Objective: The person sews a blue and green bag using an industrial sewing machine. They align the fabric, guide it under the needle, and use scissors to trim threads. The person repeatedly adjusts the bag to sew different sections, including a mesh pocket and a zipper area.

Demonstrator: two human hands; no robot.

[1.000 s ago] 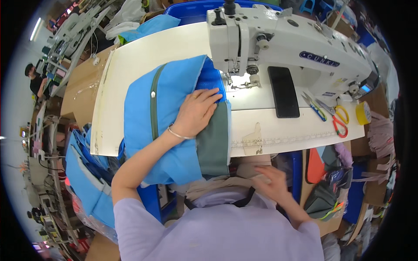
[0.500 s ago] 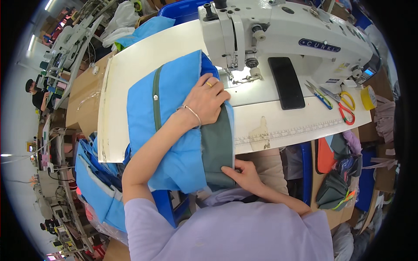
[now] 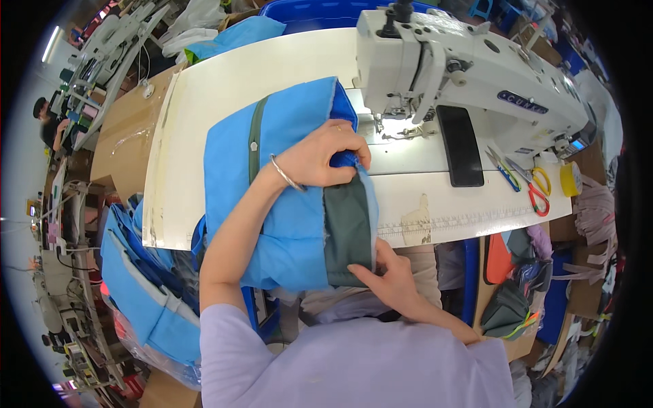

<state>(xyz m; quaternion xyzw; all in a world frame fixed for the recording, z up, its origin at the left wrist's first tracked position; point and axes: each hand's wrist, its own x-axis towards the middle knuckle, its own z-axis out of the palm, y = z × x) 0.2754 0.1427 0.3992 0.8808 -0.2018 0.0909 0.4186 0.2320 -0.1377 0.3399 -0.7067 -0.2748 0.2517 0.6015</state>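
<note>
A blue fabric bag piece (image 3: 231,156), with a dark green zipper strip and a dark green panel (image 3: 348,231) on its right side, lies over the front of the white sewing table. At the upper right edge of the piece, my left hand (image 3: 325,158) pinches the cloth between thumb and bent fingers, where a darker blue lining shows. Lower down, my right hand (image 3: 396,277) grips the green panel's edge, thumb on top and the other fingers partly hidden behind it. The white sewing machine (image 3: 469,75) stands just beyond, its lit needle area apart from the cloth.
On the table (image 3: 292,58) lie a black phone (image 3: 461,146), blue-handled snips (image 3: 505,170), red-and-yellow scissors (image 3: 534,189) and a yellow tape roll (image 3: 571,179). Blue cloth pieces (image 3: 146,279) are heaped at lower left. Green and orange pieces (image 3: 509,299) sit at right. A person (image 3: 49,124) is far left.
My left hand has gone from lying flatter over the cloth to pinching its edge, opening up the blue lining. My right hand keeps its hold. The view has shifted slightly.
</note>
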